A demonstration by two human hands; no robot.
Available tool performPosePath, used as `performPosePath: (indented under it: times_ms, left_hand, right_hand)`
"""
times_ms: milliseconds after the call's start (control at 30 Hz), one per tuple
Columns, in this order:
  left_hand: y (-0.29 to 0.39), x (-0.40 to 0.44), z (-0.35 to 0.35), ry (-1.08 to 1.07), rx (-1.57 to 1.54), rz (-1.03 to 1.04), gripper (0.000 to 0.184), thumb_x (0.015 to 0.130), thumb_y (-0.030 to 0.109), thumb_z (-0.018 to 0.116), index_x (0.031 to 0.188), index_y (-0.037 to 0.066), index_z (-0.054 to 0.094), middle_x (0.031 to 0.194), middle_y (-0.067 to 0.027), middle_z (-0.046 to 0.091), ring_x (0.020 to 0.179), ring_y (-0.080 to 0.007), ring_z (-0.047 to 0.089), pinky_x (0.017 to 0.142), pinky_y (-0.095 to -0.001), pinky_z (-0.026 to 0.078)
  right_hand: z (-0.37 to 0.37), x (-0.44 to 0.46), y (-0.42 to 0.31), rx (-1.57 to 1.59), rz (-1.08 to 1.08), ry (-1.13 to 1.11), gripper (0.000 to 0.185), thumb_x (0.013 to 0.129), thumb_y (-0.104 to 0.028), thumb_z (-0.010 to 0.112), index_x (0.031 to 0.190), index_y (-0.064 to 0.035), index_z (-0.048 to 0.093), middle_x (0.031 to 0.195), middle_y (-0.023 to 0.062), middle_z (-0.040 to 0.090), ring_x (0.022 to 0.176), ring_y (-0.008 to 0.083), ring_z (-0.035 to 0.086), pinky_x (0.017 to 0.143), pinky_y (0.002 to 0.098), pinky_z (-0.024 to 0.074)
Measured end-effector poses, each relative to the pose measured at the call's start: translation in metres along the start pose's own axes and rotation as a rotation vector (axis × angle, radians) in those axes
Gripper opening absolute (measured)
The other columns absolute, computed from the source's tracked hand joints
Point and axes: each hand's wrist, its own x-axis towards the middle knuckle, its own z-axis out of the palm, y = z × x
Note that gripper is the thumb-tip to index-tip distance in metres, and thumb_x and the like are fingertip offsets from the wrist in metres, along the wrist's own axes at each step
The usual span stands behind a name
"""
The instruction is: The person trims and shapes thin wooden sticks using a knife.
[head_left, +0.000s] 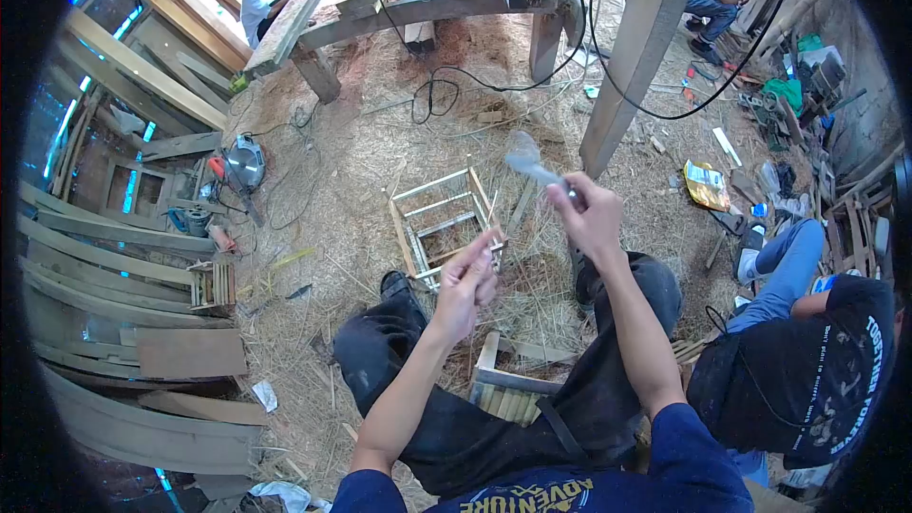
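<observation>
My right hand (591,214) is raised in front of me, its fingers closed on a pale, see-through plastic bag (527,160) that sticks out to the left and looks blurred. Lower and to the left, my left hand (465,290) is closed in a pinch; whatever its fingertips may hold is too small to make out. Just beyond my left hand, a small wooden frame (401,233) of thin slats stands on the floor, partly covered by that hand. Between my legs is a slatted wooden piece (513,382), seen in part.
A wooden workbench (427,8) stands ahead, with a post (638,57) to its right. A circular saw (245,166) and loose cables lie left on the straw-strewn floor (351,142). A co-worker (798,370) sits close at my right; two other people are farther off.
</observation>
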Motion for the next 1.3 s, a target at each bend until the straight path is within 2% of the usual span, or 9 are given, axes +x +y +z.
performPosePath:
  times_ms: [100, 233, 400, 533, 667, 967, 1167, 1233, 1300]
  left_hand:
    - [0.002, 0.009, -0.002, 0.076, 0.004, 0.0, 0.041, 0.103, 0.016, 0.053, 0.143, 0.009, 0.051, 0.067, 0.0089, 0.033, 0.051, -0.0027, 0.027, 0.046, -0.0215, 0.022]
    - [-0.011, 0.007, 0.0, -0.006, -0.078, -0.123, 0.042, 0.102, 0.013, 0.052, 0.144, 0.01, 0.048, 0.066, 0.0088, 0.032, 0.05, -0.0026, 0.026, 0.045, -0.0206, 0.022]
    - [-0.005, 0.007, -0.002, -0.07, -0.023, -0.085, 0.038, 0.102, 0.014, 0.054, 0.14, 0.009, 0.053, 0.068, 0.0077, 0.04, 0.05, -0.0028, 0.028, 0.045, -0.0214, 0.022]
    - [-0.015, 0.007, 0.0, 0.018, 0.052, -0.128, 0.04, 0.101, 0.01, 0.051, 0.141, 0.007, 0.051, 0.065, 0.0104, 0.035, 0.049, -0.0016, 0.027, 0.044, -0.021, 0.02]
    - [-0.009, 0.008, -0.005, -0.02, 0.021, -0.059, 0.042, 0.102, 0.01, 0.051, 0.143, 0.007, 0.048, 0.065, 0.0109, 0.033, 0.05, -0.0011, 0.026, 0.045, -0.0209, 0.02]
    - [-0.01, 0.004, 0.003, -0.025, -0.119, -0.171, 0.051, 0.099, 0.007, 0.05, 0.149, 0.008, 0.04, 0.065, 0.0088, 0.034, 0.049, -0.0023, 0.026, 0.045, -0.0208, 0.02]
    - [0.001, 0.002, -0.011, -0.117, 0.081, -0.178, 0.051, 0.101, 0.012, 0.05, 0.15, 0.009, 0.039, 0.069, 0.0092, 0.035, 0.052, -0.0016, 0.028, 0.045, -0.02, 0.021]
    - [-0.005, 0.001, -0.008, -0.082, -0.075, -0.218, 0.04, 0.101, 0.013, 0.05, 0.14, 0.007, 0.049, 0.07, 0.0081, 0.036, 0.053, -0.0022, 0.03, 0.044, -0.0201, 0.021]
    - [-0.005, 0.007, -0.014, -0.113, -0.16, -0.175, 0.018, 0.103, 0.014, 0.049, 0.117, 0.006, 0.056, 0.071, 0.006, 0.034, 0.053, -0.0041, 0.03, 0.046, -0.022, 0.022]
  right_hand:
    - [0.003, -0.013, -0.011, 0.148, -0.089, -0.031, 0.032, 0.083, -0.044, 0.075, 0.089, -0.0128, 0.073, 0.06, 0.0058, 0.064, 0.049, 0.0163, 0.061, 0.047, 0.0337, 0.0439]
    - [0.011, -0.03, -0.025, 0.012, -0.515, -0.268, 0.036, 0.078, -0.046, 0.078, 0.09, -0.0122, 0.074, 0.061, 0.0074, 0.064, 0.051, 0.0217, 0.063, 0.051, 0.0338, 0.0462]
    - [-0.001, -0.009, -0.009, -0.01, -0.326, -0.145, 0.04, 0.069, -0.043, 0.084, 0.083, -0.0083, 0.072, 0.061, 0.0067, 0.063, 0.053, 0.0222, 0.062, 0.054, 0.035, 0.0467]
    - [0.002, -0.026, -0.021, -0.002, -0.553, -0.251, 0.038, 0.07, -0.044, 0.083, 0.08, -0.0096, 0.072, 0.06, 0.0055, 0.063, 0.052, 0.0221, 0.061, 0.052, 0.0352, 0.0459]
    - [0.004, -0.019, -0.004, -0.002, -0.507, -0.212, 0.042, 0.073, -0.053, 0.079, 0.078, -0.0118, 0.071, 0.057, 0.0047, 0.062, 0.051, 0.0211, 0.061, 0.052, 0.0341, 0.0456]
    - [0.006, -0.02, -0.01, -0.038, -0.57, -0.218, 0.044, 0.072, -0.055, 0.078, 0.078, -0.0121, 0.071, 0.054, 0.003, 0.058, 0.048, 0.0191, 0.057, 0.053, 0.033, 0.0442]
    - [0.016, -0.029, -0.014, 0.014, -0.592, -0.206, 0.045, 0.067, -0.052, 0.083, 0.075, -0.0103, 0.068, 0.055, 0.0032, 0.057, 0.049, 0.0204, 0.056, 0.054, 0.0341, 0.043]
    - [0.009, -0.022, -0.014, -0.052, -0.585, -0.276, 0.044, 0.066, -0.051, 0.084, 0.077, -0.0099, 0.069, 0.056, 0.0035, 0.057, 0.05, 0.0207, 0.057, 0.053, 0.0344, 0.043]
    - [0.008, -0.015, -0.005, -0.051, -0.506, -0.188, 0.043, 0.067, -0.049, 0.084, 0.078, -0.0097, 0.07, 0.056, 0.0033, 0.057, 0.05, 0.0207, 0.056, 0.052, 0.035, 0.0428]
